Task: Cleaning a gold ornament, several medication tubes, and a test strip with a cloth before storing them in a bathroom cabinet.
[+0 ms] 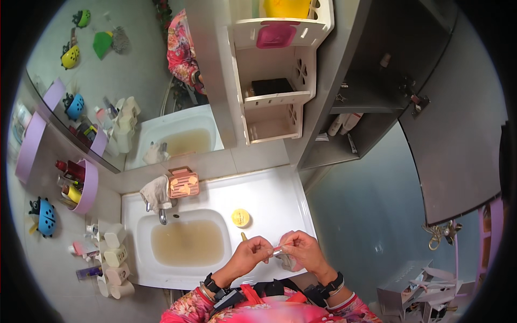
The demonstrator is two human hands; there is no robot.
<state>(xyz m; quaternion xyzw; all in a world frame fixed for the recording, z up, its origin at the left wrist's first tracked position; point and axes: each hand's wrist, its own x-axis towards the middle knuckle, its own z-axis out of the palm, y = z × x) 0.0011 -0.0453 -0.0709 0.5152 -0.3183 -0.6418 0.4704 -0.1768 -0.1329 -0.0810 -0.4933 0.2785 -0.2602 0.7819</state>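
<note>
My left hand (252, 257) and my right hand (304, 252) meet over the front right of the white sink counter. Both are closed, fingertips pinched together around something small, pale and shiny (277, 251) that is too small to name. Below and behind my right hand shows a pinkish-grey cloth-like thing (291, 263), partly hidden by the fingers. A small olive-yellow tip (244, 236) sticks out just beyond my left hand. Farther back on the counter stands a round yellow tub (240, 217).
Left of my hands is the basin (145, 237), holding cloudy brownish water. A grey cloth (156, 192) drapes the faucet beside a pink soap dish (184, 184). Cups (115, 256) line the left wall. At right, a grey cabinet door (452, 156) hangs open.
</note>
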